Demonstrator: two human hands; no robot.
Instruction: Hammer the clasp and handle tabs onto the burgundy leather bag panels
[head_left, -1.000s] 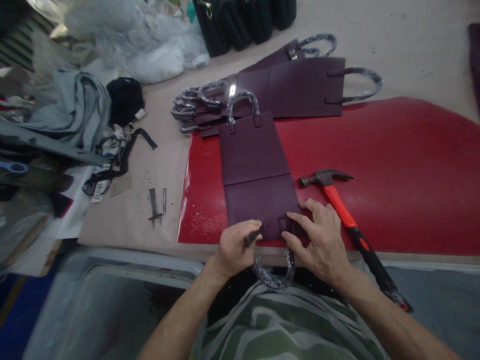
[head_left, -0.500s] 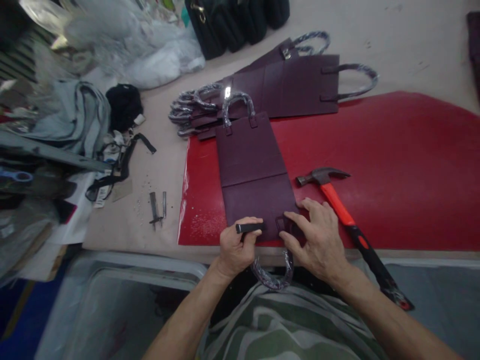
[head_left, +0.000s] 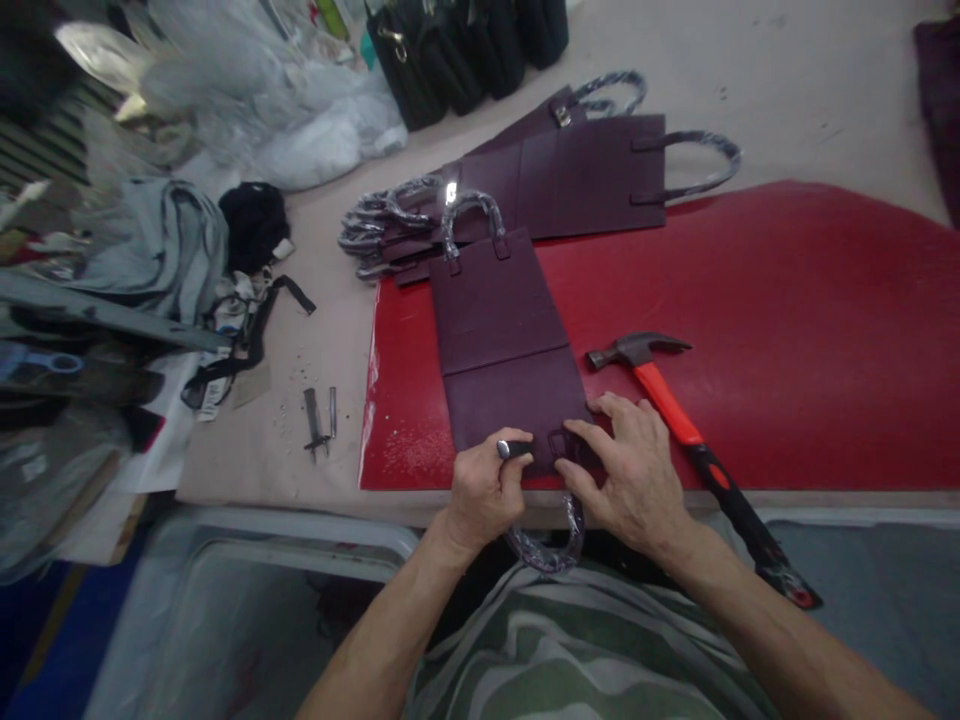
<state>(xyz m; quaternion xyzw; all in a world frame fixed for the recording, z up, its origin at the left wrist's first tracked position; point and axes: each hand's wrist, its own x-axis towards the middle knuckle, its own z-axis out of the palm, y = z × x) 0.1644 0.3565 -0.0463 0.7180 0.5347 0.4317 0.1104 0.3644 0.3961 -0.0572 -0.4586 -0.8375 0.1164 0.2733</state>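
Panel [head_left: 502,340], purple, flat on my red mat [head_left: 787,350], its near edge under both hands. Left hand [head_left: 487,490] is curled tight around a short metal punch [head_left: 514,448] set beside the handle tab [head_left: 559,443]. Right hand [head_left: 634,475] is spread, fingertips [head_left: 581,432] pressing that tab. I judge striking not yet done: the hammer [head_left: 675,400] lies untouched.

Matt purple leather-like bag panel [head_left: 502,340] on a glossy red mat [head_left: 787,330]. Its handle [head_left: 547,558] wears crinkled clear plastic; the punch [head_left: 514,449] and hammer head [head_left: 637,349] are grey metal
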